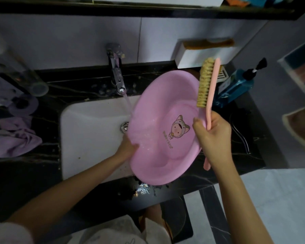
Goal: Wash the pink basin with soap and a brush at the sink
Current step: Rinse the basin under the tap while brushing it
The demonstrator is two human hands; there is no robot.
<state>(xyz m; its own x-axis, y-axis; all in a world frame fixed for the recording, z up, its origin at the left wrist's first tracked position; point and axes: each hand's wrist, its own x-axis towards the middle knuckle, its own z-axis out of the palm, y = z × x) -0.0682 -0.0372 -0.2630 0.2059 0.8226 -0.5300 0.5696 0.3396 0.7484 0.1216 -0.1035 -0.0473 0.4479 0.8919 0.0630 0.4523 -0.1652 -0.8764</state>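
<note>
Pink basin (165, 127) tilted over sink (88, 131), brush (207, 85) upright

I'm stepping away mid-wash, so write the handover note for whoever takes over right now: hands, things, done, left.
Left hand grips the lower left rim of the pink basin, held tilted over the sink.
Right hand grips the brush by its pink handle, head up beside the basin's right rim.
The tap is running; its stream meets the basin's left rim. A blue pump bottle stands on the counter to the right.
Done: basin wetted, droplets inside; no foam visible.
Left: probably soap, scrub, rinse, turn off the tap.
</note>
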